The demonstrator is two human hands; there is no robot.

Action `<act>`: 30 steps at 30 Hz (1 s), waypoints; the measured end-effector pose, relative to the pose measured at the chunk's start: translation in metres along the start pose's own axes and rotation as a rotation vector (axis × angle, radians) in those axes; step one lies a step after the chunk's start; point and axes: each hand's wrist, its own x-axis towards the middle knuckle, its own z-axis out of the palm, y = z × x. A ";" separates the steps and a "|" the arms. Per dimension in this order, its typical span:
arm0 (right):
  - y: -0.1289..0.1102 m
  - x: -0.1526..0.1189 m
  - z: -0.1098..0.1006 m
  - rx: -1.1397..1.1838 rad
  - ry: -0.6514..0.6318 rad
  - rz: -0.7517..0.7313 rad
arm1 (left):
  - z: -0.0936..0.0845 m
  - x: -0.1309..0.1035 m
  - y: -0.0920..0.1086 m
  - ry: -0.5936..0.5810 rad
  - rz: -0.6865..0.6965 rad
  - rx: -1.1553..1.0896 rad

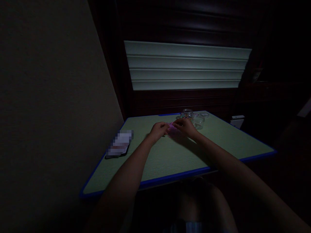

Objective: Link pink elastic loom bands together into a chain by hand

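Observation:
A thin pink-purple piece [173, 129], whose exact kind is too dim and small to make out, is between my two hands above the green table. My left hand [158, 130] pinches its left side with closed fingers. From the other side, my right hand [185, 127] has thumb and fingertips closed on its upper right part. Just behind my right hand stands a clear jar [188, 112] with small colourful bits in it. A second clear container [198, 122] stands to the right of that hand, apart from the fingers.
The green table [165, 161] has a raised blue edge. A phone-like object [119, 144], its face blurred out, lies at the left edge. A clear round lid [204, 115] lies at the back right. A wall [60, 97] rises on the left; the room is dark.

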 end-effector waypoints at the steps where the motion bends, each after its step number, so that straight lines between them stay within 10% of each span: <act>1: 0.000 0.000 -0.001 -0.014 0.004 -0.009 | 0.000 -0.001 0.000 -0.001 0.010 0.013; 12: 0.000 -0.005 -0.032 -0.404 0.083 0.052 | -0.012 -0.015 0.001 0.057 0.428 1.056; 30: 0.029 -0.015 -0.072 -0.925 0.267 0.422 | -0.011 -0.016 0.004 -0.020 0.408 1.175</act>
